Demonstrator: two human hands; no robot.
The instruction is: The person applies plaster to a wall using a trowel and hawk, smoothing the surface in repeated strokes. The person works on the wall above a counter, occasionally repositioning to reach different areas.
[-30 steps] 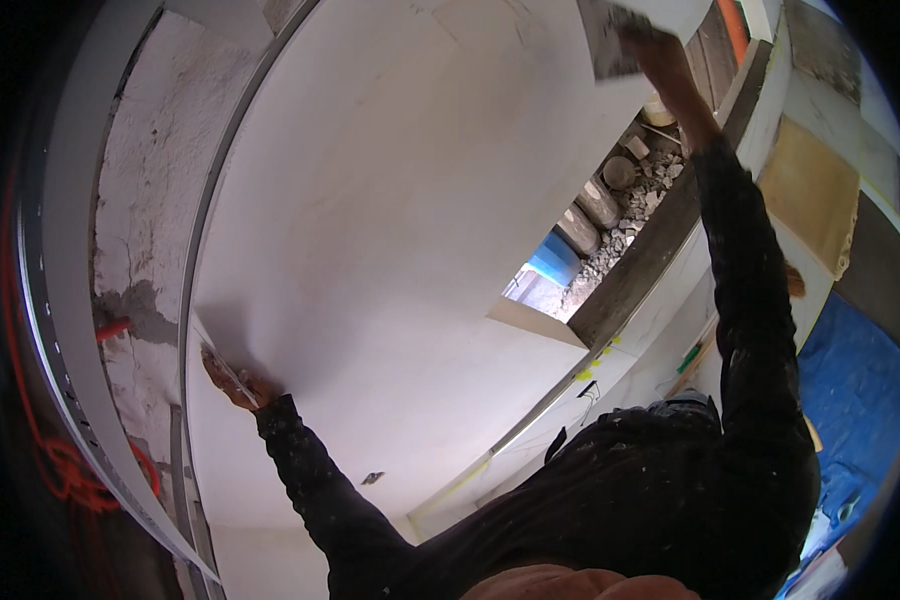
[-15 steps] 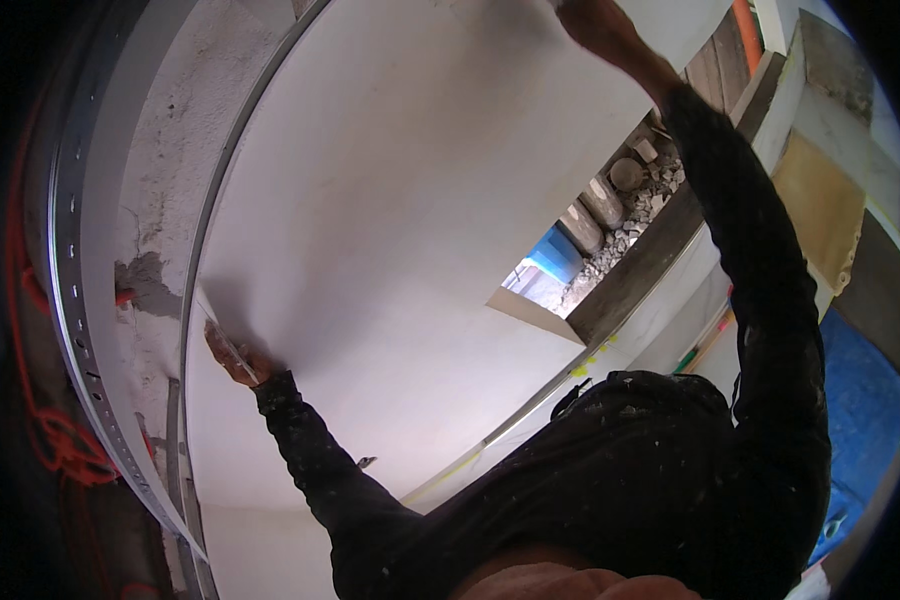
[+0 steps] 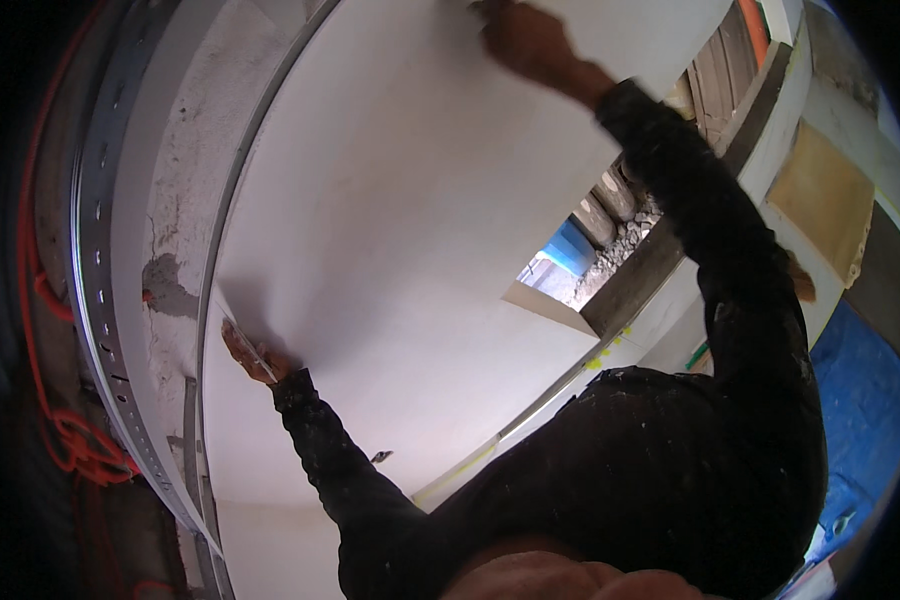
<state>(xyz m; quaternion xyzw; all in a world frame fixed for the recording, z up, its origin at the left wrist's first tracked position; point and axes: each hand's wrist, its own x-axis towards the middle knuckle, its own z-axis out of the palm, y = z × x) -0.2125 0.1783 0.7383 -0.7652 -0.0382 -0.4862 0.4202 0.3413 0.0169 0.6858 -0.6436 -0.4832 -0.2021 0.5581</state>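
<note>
A broad white wall panel (image 3: 390,240) fills the middle of the view, with a smooth surface and greyish shading. At its left side my left hand (image 3: 253,352) is closed round a thin, pale flat plate (image 3: 232,310), seen nearly edge-on against the panel. My right arm stretches up across the panel to the top edge of the picture. There my right hand (image 3: 535,45) is closed, against the upper part of the panel. A small grey bit of what it holds shows at the fingers, but its kind cannot be made out.
A window-like opening (image 3: 545,298) right of the panel shows rubble (image 3: 622,240), concrete cylinders and a blue object (image 3: 570,248). A perforated metal profile (image 3: 103,290) and an orange cord (image 3: 80,440) run along the left. A blue sheet (image 3: 860,400) lies at the right.
My right hand has swept left along the top of the panel, coming further into view. My left hand keeps its hold on the plate; the whole view has shifted slightly.
</note>
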